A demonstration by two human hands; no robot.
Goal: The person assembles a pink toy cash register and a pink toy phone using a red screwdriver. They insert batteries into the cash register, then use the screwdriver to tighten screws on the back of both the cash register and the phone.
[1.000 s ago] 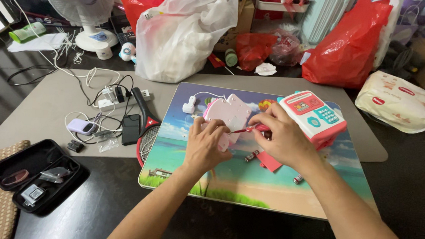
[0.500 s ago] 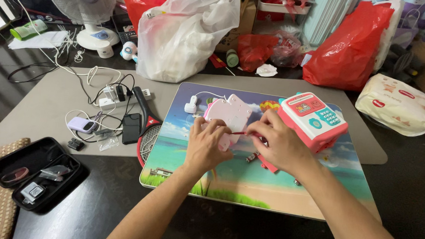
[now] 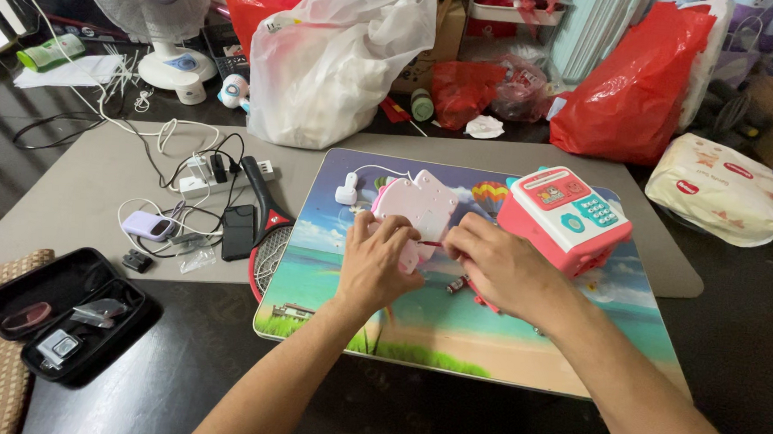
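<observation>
A pale pink toy (image 3: 416, 205) lies face down on a colourful picture board (image 3: 329, 285). My left hand (image 3: 375, 265) rests on the toy's near edge and holds it steady. My right hand (image 3: 500, 269) is closed around a small red screwdriver (image 3: 432, 243), whose tip points left at the toy. A small battery (image 3: 456, 286) and a red cover piece lie on the board under my right hand, mostly hidden. A pink and white toy cash machine (image 3: 570, 217) stands just right of my right hand.
A racket-shaped swatter (image 3: 263, 227), phone (image 3: 238, 232), power strip (image 3: 219, 175) and cables lie to the left. An open black case (image 3: 59, 313) sits at the lower left. Plastic bags (image 3: 342, 58), a fan (image 3: 162, 16) and a wipes pack (image 3: 724, 188) crowd the back and right.
My right hand has slid left along the screwdriver toward the toy, so less of the red shaft shows. The left hand and the toy have stayed put.
</observation>
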